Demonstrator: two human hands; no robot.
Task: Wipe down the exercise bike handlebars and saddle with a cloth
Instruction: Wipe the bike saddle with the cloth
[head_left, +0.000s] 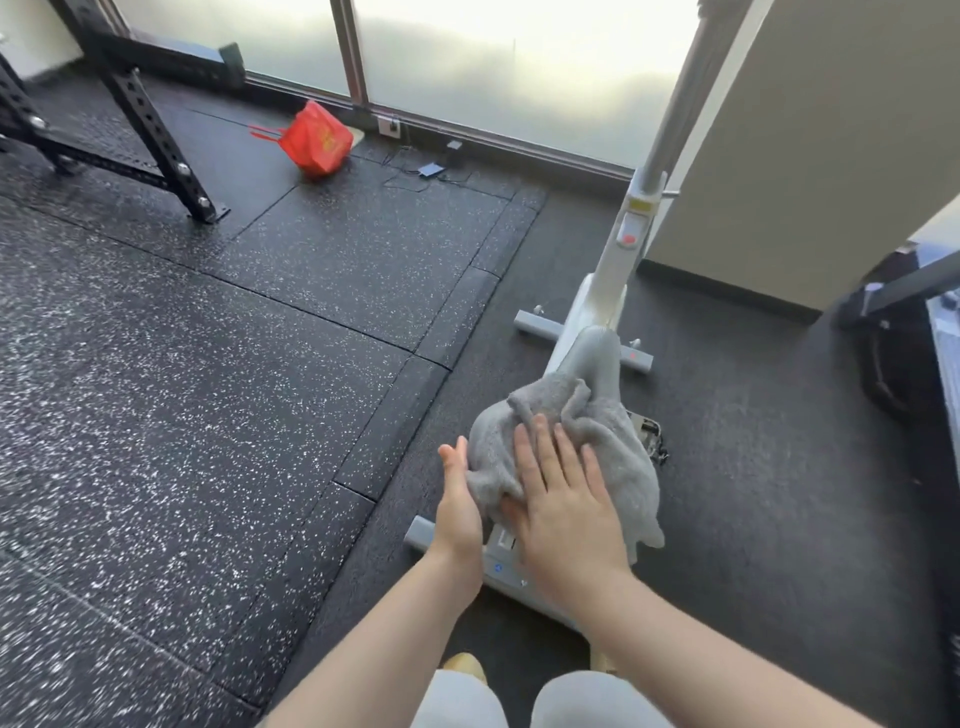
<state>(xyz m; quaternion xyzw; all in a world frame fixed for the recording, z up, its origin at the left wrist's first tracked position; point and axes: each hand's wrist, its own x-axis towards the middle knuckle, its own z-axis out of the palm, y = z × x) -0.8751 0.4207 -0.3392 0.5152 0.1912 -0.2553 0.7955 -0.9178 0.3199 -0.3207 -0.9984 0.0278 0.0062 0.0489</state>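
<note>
cloth: the grey towel (571, 447) lay bunched over what was probably the saddle of the white exercise bike (608, 291); the saddle itself was hidden under it.
right hand: the right hand (563, 499) lay flat on the towel, fingers straight and spread, pressing down on it.
left hand: the left hand (457, 499) stood on edge against the towel's left side, fingers straight, touching but not gripping it.
handlebars: out of view; only the bike's upright post rose beyond the towel toward the window.
risk, slipping: with neither hand gripping, the towel could have slid off the far or right side, where a long fold already hung down.
risk, missed spots: the cloth was wadded, so parts of the saddle could have gone unwiped.
risk, snagging: the hanging fold was near the metal pedal (649, 436) just right of the towel and might have caught on it.
containers: a red bag (317, 137) sat on the floor well beyond the bike, near the window; its contents could not be told.
</note>
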